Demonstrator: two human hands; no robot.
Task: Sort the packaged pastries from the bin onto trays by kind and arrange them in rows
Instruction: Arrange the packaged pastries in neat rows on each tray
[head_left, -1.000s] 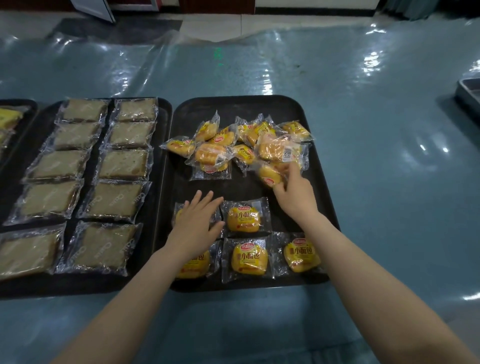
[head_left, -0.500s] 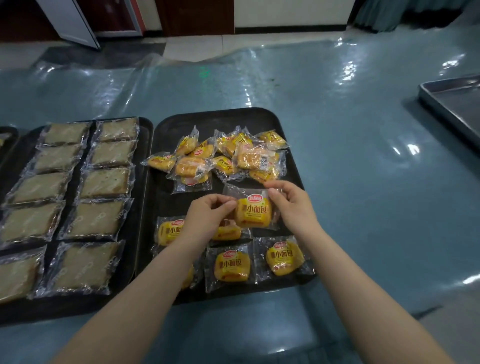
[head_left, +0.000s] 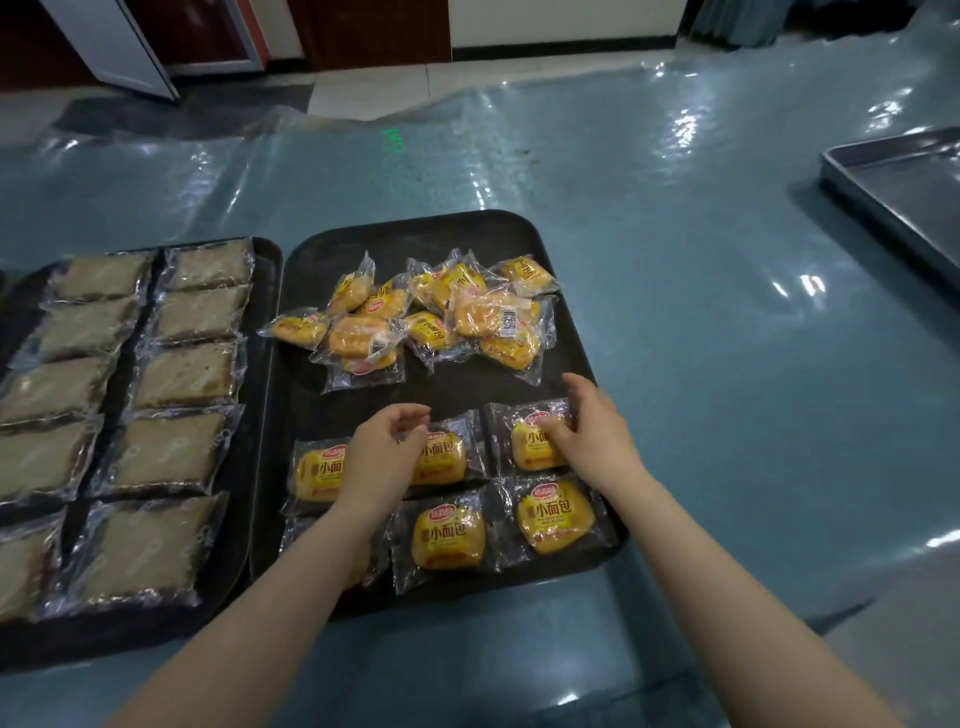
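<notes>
While the right hand (head_left: 592, 431) was curled over the newest bun packet (head_left: 535, 441), setting it at the right end of the second row on the black tray (head_left: 415, 228), my left hand (head_left: 382, 457) hovered over the middle packet (head_left: 441, 457), grip loosely curled, holding nothing. Six-ish packets sat lined up near me; the unsorted pile (head_left: 431, 317) was at the tray's far end. My worry: those slick wrappers slide, so a careless release could nudge the neighbours crooked. The brown cake slices (head_left: 182, 374) on the left tray looked done.
</notes>
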